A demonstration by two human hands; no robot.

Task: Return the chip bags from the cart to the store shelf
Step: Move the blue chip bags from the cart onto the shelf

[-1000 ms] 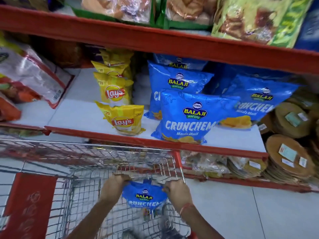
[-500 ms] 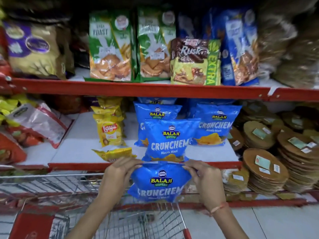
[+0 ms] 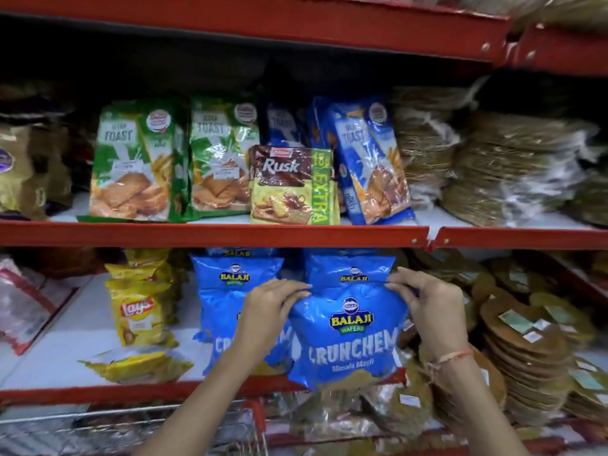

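Observation:
I hold a blue Balaji Crunchem chip bag (image 3: 348, 337) upright by its top corners, at the front edge of the white shelf (image 3: 65, 353) with a red lip. My left hand (image 3: 273, 311) pinches the top left corner, my right hand (image 3: 427, 301) the top right. Other blue Balaji bags (image 3: 227, 291) stand behind and to the left of it. Yellow Lay's bags (image 3: 138, 307) stand further left, one lying flat (image 3: 138, 363). The wire cart (image 3: 131, 429) shows at the bottom left, its inside hidden.
The shelf above carries toast packs (image 3: 131, 162) and a Rusk pack (image 3: 289, 185). Stacks of flat round papads (image 3: 526, 343) fill the right side of both shelves. A red and white bag (image 3: 26, 311) lies at far left.
Both hands lifted the blue bag out of the cart and up and to the right, to the shelf in front of the other blue bags. The view tilted upward.

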